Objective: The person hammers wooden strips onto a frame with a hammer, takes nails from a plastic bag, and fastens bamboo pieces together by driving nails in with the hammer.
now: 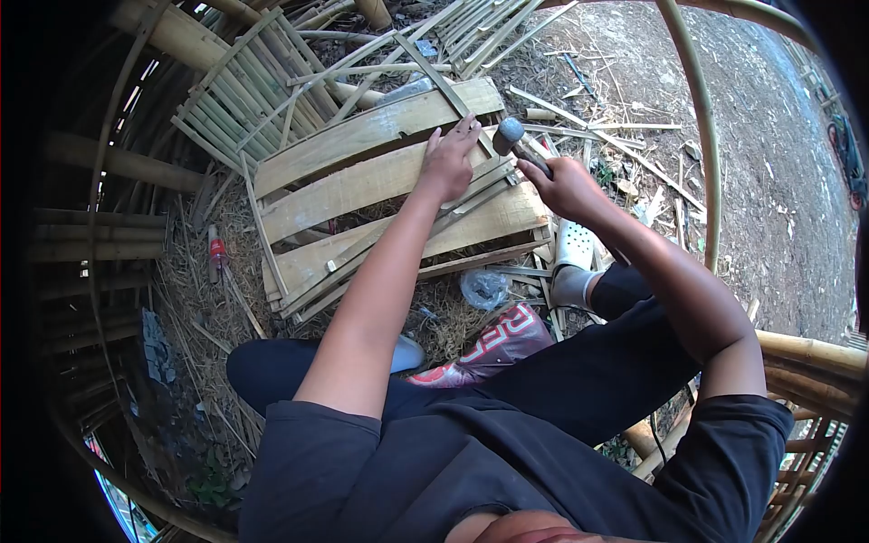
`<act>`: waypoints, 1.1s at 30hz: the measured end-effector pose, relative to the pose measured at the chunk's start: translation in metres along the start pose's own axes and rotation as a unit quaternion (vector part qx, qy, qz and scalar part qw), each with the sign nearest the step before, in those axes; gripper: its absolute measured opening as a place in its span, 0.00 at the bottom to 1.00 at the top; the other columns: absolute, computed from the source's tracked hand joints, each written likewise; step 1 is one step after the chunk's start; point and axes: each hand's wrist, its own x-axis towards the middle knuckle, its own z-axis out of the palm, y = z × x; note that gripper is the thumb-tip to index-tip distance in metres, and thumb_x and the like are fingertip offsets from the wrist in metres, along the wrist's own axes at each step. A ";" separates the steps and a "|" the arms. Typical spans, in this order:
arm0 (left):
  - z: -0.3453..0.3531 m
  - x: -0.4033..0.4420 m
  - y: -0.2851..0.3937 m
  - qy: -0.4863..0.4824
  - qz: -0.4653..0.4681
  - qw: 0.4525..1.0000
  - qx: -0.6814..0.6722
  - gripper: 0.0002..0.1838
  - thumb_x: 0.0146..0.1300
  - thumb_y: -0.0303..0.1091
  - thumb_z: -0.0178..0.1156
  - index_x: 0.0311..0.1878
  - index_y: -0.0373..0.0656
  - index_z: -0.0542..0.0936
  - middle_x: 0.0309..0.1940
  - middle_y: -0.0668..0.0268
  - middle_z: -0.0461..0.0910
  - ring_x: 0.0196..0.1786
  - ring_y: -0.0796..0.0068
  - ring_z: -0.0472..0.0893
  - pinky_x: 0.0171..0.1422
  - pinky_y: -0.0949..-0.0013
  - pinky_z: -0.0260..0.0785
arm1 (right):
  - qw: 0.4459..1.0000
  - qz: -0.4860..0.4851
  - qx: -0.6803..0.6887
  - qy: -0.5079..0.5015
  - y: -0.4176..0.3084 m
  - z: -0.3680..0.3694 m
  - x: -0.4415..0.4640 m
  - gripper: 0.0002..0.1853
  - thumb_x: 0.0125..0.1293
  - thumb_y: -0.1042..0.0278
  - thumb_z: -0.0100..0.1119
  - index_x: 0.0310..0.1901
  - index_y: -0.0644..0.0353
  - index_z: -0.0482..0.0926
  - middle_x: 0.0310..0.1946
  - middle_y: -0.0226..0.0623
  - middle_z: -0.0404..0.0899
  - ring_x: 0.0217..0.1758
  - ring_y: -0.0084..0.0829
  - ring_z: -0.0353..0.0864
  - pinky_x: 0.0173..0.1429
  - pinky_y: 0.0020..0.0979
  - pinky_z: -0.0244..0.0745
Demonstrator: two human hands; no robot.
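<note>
Hammer point(512, 139) is held by the right hand point(570, 190) over the slatted crate point(348, 196) on straw-littered ground point(441, 333); a strip point(434, 79) across its slats is covered by the left hand point(448, 163), apparently for steadiness; whether it is pinched cannot be told.

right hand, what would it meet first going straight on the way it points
The round-faced, grey metal hammer in the right hand would probably meet the fingertips of the left hand first, though it may pass above them; depth is unclear.
</note>
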 end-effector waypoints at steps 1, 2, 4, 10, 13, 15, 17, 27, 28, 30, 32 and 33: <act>0.000 0.000 0.000 -0.001 -0.001 1.000 -0.001 0.35 0.64 0.25 0.45 0.78 0.48 0.67 0.83 0.66 0.55 0.82 0.68 0.60 0.87 0.49 0.41 | 1.000 -0.002 0.002 0.003 -0.001 0.000 -0.001 0.35 0.76 0.38 0.56 0.30 0.72 0.82 0.15 0.44 0.75 0.18 0.31 0.71 0.28 0.44 0.67; -0.001 0.000 0.001 -0.002 -0.003 1.000 -0.002 0.35 0.64 0.25 0.45 0.78 0.48 0.67 0.83 0.66 0.55 0.82 0.68 0.60 0.87 0.49 0.41 | 1.000 -0.003 0.004 0.006 -0.001 -0.001 -0.001 0.35 0.76 0.38 0.56 0.30 0.72 0.82 0.15 0.44 0.74 0.18 0.30 0.70 0.27 0.44 0.66; 0.000 -0.001 0.000 -0.001 -0.005 1.000 -0.004 0.35 0.64 0.25 0.45 0.78 0.48 0.68 0.83 0.66 0.55 0.82 0.68 0.60 0.87 0.49 0.41 | 1.000 0.005 -0.019 -0.005 0.001 0.001 0.001 0.35 0.76 0.39 0.56 0.29 0.72 0.82 0.14 0.42 0.73 0.18 0.28 0.69 0.26 0.42 0.65; 0.003 0.001 -0.002 0.004 -0.004 1.000 -0.009 0.36 0.62 0.24 0.45 0.77 0.48 0.68 0.83 0.66 0.55 0.82 0.69 0.60 0.87 0.49 0.40 | 0.985 -0.124 0.039 0.112 -0.015 -0.008 -0.011 0.29 0.77 0.47 0.57 0.30 0.70 0.78 0.16 0.45 0.72 0.21 0.36 0.71 0.30 0.43 0.68; 0.003 0.000 -0.004 0.002 -0.004 1.000 -0.026 0.37 0.61 0.23 0.46 0.77 0.48 0.68 0.83 0.65 0.56 0.82 0.69 0.59 0.87 0.49 0.39 | 0.992 -0.110 0.022 0.062 -0.008 -0.002 -0.012 0.27 0.75 0.47 0.58 0.35 0.71 0.82 0.20 0.55 0.79 0.26 0.55 0.83 0.35 0.48 0.75; 0.006 -0.006 0.001 0.014 -0.005 1.000 -0.016 0.38 0.60 0.23 0.47 0.77 0.48 0.68 0.83 0.65 0.56 0.83 0.69 0.58 0.87 0.49 0.39 | 0.993 -0.023 -0.105 -0.042 -0.009 -0.001 -0.009 0.32 0.75 0.42 0.55 0.36 0.72 0.84 0.22 0.58 0.80 0.30 0.58 0.84 0.40 0.50 0.76; 0.001 0.003 -0.001 -0.010 -0.008 1.000 -0.011 0.38 0.58 0.22 0.47 0.77 0.47 0.68 0.83 0.64 0.57 0.84 0.69 0.56 0.87 0.49 0.39 | 0.999 -0.017 -0.046 -0.008 -0.015 0.005 -0.005 0.36 0.76 0.38 0.52 0.35 0.73 0.84 0.23 0.59 0.81 0.31 0.58 0.84 0.42 0.51 0.76; 0.003 0.000 -0.002 0.027 0.003 0.999 -0.042 0.37 0.59 0.22 0.43 0.75 0.47 0.71 0.82 0.61 0.59 0.82 0.64 0.60 0.86 0.45 0.40 | 0.983 0.121 0.128 -0.054 -0.021 -0.007 -0.010 0.36 0.78 0.35 0.49 0.18 0.58 0.67 0.10 0.28 0.66 0.08 0.24 0.67 0.14 0.31 0.62; 0.003 0.000 -0.002 0.026 0.002 0.999 -0.042 0.37 0.59 0.22 0.43 0.75 0.47 0.71 0.82 0.61 0.59 0.82 0.64 0.60 0.86 0.45 0.40 | 0.983 0.118 0.125 -0.060 -0.018 -0.007 -0.009 0.36 0.78 0.35 0.49 0.18 0.58 0.67 0.10 0.28 0.66 0.09 0.24 0.68 0.14 0.31 0.62; 0.003 0.001 -0.002 0.025 0.000 0.999 -0.042 0.38 0.59 0.22 0.43 0.76 0.47 0.71 0.82 0.61 0.59 0.82 0.64 0.60 0.86 0.46 0.40 | 0.984 0.114 0.118 -0.074 -0.016 -0.005 -0.010 0.36 0.78 0.35 0.48 0.18 0.58 0.67 0.10 0.28 0.66 0.09 0.24 0.68 0.14 0.31 0.62; 0.002 0.000 -0.001 0.022 0.000 0.999 -0.041 0.37 0.59 0.23 0.43 0.76 0.47 0.71 0.82 0.61 0.59 0.82 0.65 0.60 0.86 0.46 0.40 | 0.983 0.111 0.127 -0.066 -0.017 -0.006 -0.011 0.36 0.78 0.35 0.49 0.18 0.58 0.67 0.10 0.28 0.66 0.09 0.24 0.68 0.14 0.31 0.62; 0.002 0.001 -0.001 0.021 0.000 0.999 -0.040 0.37 0.59 0.23 0.43 0.76 0.47 0.71 0.81 0.61 0.60 0.82 0.65 0.60 0.86 0.46 0.40 | 0.983 0.109 0.131 -0.062 -0.019 -0.007 -0.011 0.36 0.78 0.35 0.49 0.18 0.57 0.67 0.10 0.28 0.66 0.09 0.24 0.68 0.14 0.31 0.62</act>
